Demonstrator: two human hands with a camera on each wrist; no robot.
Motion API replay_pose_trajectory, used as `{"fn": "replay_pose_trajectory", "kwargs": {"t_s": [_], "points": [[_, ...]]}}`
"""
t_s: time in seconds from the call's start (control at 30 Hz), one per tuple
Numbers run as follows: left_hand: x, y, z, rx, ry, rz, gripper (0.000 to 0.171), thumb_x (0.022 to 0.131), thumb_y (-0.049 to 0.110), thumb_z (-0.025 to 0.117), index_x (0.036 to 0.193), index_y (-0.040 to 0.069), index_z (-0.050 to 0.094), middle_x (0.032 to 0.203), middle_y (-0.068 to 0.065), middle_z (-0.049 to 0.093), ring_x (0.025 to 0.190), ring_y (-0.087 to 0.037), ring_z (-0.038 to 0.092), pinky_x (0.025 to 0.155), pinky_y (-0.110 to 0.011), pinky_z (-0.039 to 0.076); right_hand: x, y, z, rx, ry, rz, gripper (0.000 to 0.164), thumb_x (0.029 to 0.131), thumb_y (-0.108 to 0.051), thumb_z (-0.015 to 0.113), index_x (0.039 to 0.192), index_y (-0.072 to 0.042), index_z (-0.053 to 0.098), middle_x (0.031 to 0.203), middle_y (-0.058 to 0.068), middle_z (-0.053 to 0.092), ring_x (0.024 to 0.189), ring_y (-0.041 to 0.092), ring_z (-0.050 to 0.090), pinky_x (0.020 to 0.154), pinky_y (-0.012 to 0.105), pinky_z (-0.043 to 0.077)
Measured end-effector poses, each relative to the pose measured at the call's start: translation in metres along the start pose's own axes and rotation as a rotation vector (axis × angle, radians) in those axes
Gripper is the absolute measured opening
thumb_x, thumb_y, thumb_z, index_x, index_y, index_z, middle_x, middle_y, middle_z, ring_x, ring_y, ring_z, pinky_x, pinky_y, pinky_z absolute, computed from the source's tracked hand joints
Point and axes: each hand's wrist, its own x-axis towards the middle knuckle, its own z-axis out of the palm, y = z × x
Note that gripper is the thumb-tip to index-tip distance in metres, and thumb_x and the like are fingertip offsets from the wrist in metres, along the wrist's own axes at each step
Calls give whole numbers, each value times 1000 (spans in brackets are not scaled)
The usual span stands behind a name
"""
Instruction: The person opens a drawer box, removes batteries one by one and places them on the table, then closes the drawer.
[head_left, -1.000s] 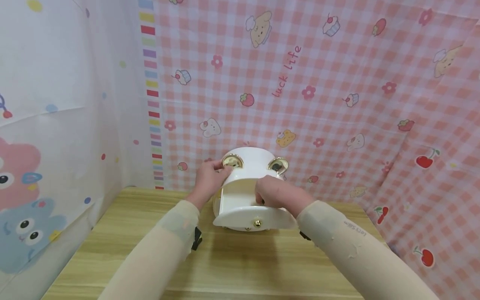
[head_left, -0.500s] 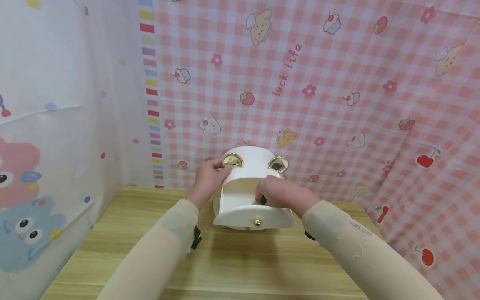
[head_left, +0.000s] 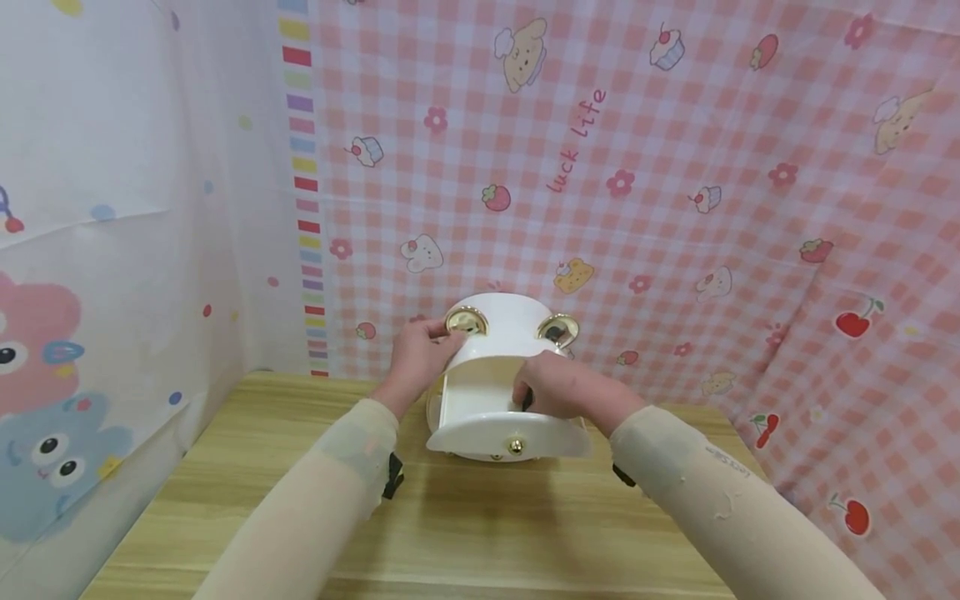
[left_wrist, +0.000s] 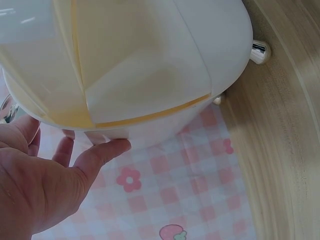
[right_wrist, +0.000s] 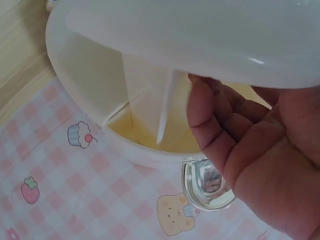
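A white rounded storage box [head_left: 498,329] with gold ear-like handles stands on the table. Its white drawer [head_left: 472,433], with a gold knob, is pulled out at the front. My left hand [head_left: 422,354] rests against the box's left side beside the left gold ear [head_left: 467,321]; its thumb [left_wrist: 107,150] lies nearly straight along the wall in the left wrist view. Inside the drawer, behind its front, my right hand [head_left: 558,383] has curled fingers and pinches a small black object [head_left: 527,401], mostly hidden. The right wrist view shows these curled fingers [right_wrist: 202,110], with their tips partly hidden by the drawer front.
The wood-grain table [head_left: 480,533] runs in front of the box. A pink checked cloth [head_left: 465,167] hangs close behind it and along the right. At the left hangs a white cloth [head_left: 97,158] with cartoon prints. The right gold ear [head_left: 557,331] stands beside my right hand.
My right hand and forearm have shifted slightly to the right, and more of the black object shows at the fingers. The left hand, box and drawer hold their places.
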Motion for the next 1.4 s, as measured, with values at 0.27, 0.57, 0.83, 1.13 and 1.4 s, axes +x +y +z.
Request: {"fn": "replay_pose_trajectory", "kwargs": {"t_s": [0.27, 0.57, 0.83, 1.13, 1.4], "points": [[0, -1, 1, 1, 2, 4, 37, 102, 29, 73, 133, 8, 75, 132, -14, 76, 117, -30, 75, 96, -41, 64, -9, 11, -8, 141, 24, -79, 15, 87, -15, 86, 101, -12, 83, 101, -2, 81, 95, 11, 71, 88, 31, 60], [-1, 0, 0, 0, 8, 23, 36, 102, 29, 73, 132, 9, 76, 130, -14, 77, 115, -30, 76, 93, -40, 64, -62, 42, -36, 473, 93, -9, 39, 90, -27, 85, 122, -9, 73, 117, 5, 77, 99, 17, 75, 87, 33, 61], [-1, 0, -1, -5, 5, 9, 34, 102, 29, 74, 129, 8, 77, 128, -14, 78, 113, -29, 76, 91, -37, 65, -101, 97, -26, 433, 308, 85, 48, 93, -21, 84, 132, -3, 64, 128, 19, 72, 112, 29, 74, 90, 40, 65], [-2, -3, 0, -6, 13, 18, 33, 101, 28, 75, 127, 8, 78, 127, -14, 78, 111, -28, 76, 90, -37, 64, -83, 146, 55, 166, 225, 107, 56, 80, -8, 90, 128, 0, 62, 121, 16, 74, 108, 34, 72, 91, 50, 63], [0, -1, 0, 19, 6, 18, 35, 102, 31, 74, 130, 9, 77, 130, -13, 77, 116, -29, 76, 95, -41, 64, -60, 153, 112, 208, 136, 83, 61, 74, 2, 92, 127, 0, 60, 115, 15, 73, 106, 37, 70, 89, 50, 61]]}}
